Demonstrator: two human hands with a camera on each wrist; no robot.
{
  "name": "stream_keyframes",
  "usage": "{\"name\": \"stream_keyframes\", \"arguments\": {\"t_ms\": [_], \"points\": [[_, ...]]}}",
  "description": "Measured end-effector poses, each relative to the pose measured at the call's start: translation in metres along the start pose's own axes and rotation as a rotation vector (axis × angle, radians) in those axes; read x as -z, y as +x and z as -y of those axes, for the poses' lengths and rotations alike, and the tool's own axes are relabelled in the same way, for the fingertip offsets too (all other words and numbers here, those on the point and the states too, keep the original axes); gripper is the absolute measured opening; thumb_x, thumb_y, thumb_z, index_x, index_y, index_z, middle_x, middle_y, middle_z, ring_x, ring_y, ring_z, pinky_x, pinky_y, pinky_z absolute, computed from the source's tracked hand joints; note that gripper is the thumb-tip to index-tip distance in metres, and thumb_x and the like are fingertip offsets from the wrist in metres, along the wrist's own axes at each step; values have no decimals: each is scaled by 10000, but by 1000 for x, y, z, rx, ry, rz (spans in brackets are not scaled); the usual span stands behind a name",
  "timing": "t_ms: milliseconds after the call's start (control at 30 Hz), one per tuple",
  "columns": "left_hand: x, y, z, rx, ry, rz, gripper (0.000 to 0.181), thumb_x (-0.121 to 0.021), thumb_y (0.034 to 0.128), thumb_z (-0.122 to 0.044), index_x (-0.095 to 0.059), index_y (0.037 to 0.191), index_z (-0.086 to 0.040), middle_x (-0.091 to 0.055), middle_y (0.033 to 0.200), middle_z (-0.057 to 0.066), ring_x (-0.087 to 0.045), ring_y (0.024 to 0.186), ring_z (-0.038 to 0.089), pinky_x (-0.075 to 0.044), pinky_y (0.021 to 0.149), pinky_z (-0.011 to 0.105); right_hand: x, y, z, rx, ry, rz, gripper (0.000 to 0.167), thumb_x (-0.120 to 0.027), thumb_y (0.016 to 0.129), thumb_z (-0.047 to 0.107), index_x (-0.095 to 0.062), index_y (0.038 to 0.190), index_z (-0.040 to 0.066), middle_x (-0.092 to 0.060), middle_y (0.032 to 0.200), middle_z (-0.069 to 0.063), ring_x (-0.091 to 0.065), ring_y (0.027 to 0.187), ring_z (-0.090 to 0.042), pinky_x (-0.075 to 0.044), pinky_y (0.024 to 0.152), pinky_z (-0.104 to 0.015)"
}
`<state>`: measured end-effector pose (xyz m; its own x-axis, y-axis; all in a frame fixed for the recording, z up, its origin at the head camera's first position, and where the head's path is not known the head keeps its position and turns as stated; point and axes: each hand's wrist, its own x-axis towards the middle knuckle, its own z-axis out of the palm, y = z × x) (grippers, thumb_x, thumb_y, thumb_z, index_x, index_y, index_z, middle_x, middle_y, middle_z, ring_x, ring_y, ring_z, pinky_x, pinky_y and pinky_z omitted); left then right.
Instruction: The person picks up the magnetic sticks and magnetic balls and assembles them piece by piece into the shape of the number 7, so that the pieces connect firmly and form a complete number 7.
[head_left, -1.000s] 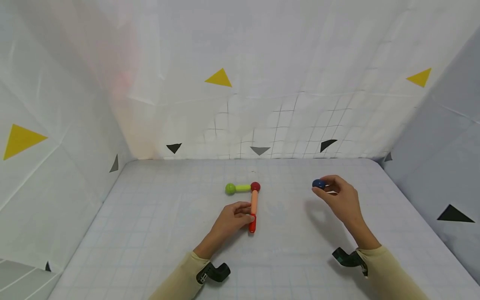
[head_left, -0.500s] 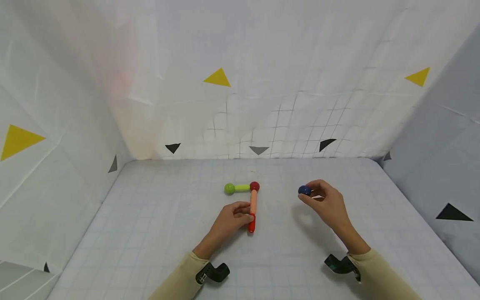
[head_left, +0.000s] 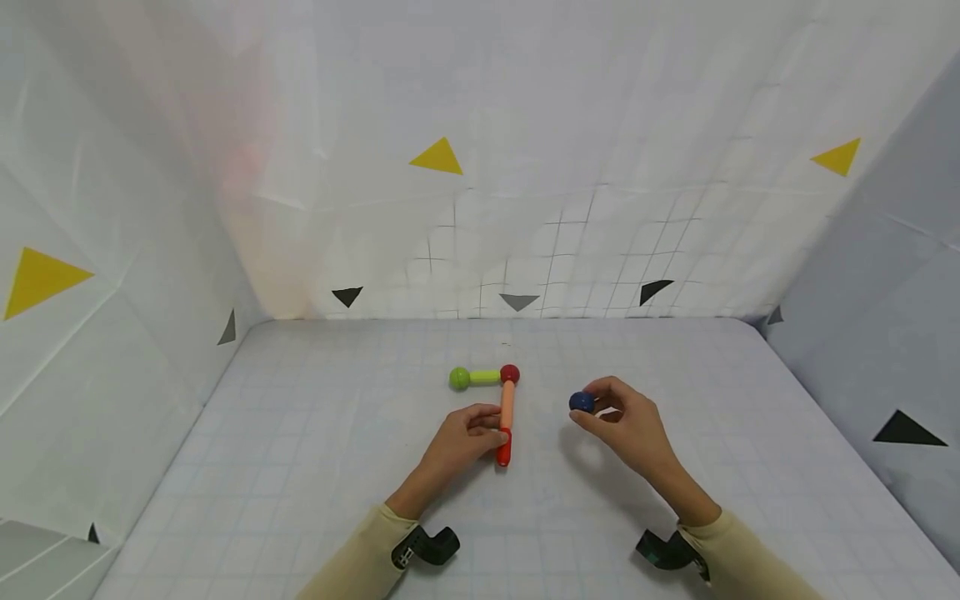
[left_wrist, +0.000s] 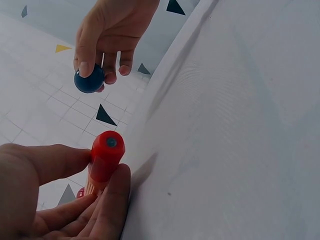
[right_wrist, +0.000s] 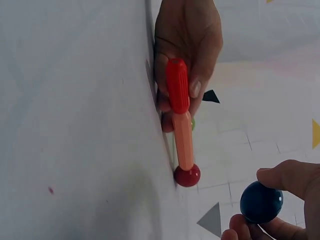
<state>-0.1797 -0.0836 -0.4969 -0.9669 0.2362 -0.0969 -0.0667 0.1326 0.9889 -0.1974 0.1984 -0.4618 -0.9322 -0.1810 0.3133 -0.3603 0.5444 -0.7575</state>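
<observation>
My left hand (head_left: 463, 437) pinches a red rod (head_left: 503, 450) between thumb and fingers, low over the table. End to end with it runs an orange rod (head_left: 507, 404), which meets a dark red ball (head_left: 510, 374). From that ball a short lime rod (head_left: 485, 377) leads left to a green ball (head_left: 460, 378). To the right, my right hand (head_left: 630, 423) holds a blue ball (head_left: 581, 402) by thumb and fingertips, raised above the table and apart from the rods. The red rod's free end shows a small metal disc (left_wrist: 111, 142) in the left wrist view.
A white gridded table (head_left: 337, 483) lies under everything. White sheet walls with yellow triangles (head_left: 438, 157) and black triangles (head_left: 347, 297) stand behind and at both sides. A dark wrist device (head_left: 426, 546) sits on each sleeve.
The right hand has carried the blue ball leftward and nearer to me, closer to the rods. My left hand and the joined rods have stayed in place.
</observation>
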Motion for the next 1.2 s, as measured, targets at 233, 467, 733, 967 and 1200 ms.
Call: {"name": "stream_keyframes", "arguments": {"t_ms": [233, 467, 733, 967, 1200], "points": [[1, 1, 1, -16, 3, 4, 463, -751, 957, -129, -621, 1379, 11, -701, 1198, 93, -683, 1007, 195, -552, 847, 301, -11, -6, 8, -18, 28, 33, 321, -889, 857, 182, -679, 1091, 118, -710, 972, 2, -659, 869, -176, -580, 767, -335], [0, 2, 0, -3, 11, -2, 458, -754, 957, -135, -627, 1376, 0, -704, 1194, 79, -684, 1006, 186, -558, 864, 301, -25, -14, 15, 7, 80, 99, 333, -892, 847, 149, -675, 1096, 114, -712, 946, 14, -660, 854, -173, -584, 762, -326], [0, 2, 4, 3, 14, -10, 443, -759, 954, -146, -640, 1361, -15, -707, 1173, 60, -686, 1013, 194, -557, 886, 321, -35, -21, 19, -12, 138, 152, 348, -905, 836, 158, -670, 1089, 111, -706, 919, 17, -657, 853, -182, -583, 776, -326], [0, 1, 5, -5, 18, 0, 443, -750, 960, -144, -634, 1366, -8, -708, 1184, 65, -690, 1025, 197, -559, 893, 326, -41, -26, 22, -14, 153, 183, 355, -915, 820, 156, -668, 1075, 140, -709, 921, 44, -668, 845, -172, -584, 771, -331], [0, 1, 3, -27, 29, 5, 439, -746, 967, -135, -631, 1368, -1, -711, 1183, 75, -685, 985, 190, -558, 852, 299, -43, -29, 26, 27, 177, 216, 346, -905, 833, 172, -662, 1078, 140, -698, 948, 38, -666, 852, -178, -590, 768, -341]]}}
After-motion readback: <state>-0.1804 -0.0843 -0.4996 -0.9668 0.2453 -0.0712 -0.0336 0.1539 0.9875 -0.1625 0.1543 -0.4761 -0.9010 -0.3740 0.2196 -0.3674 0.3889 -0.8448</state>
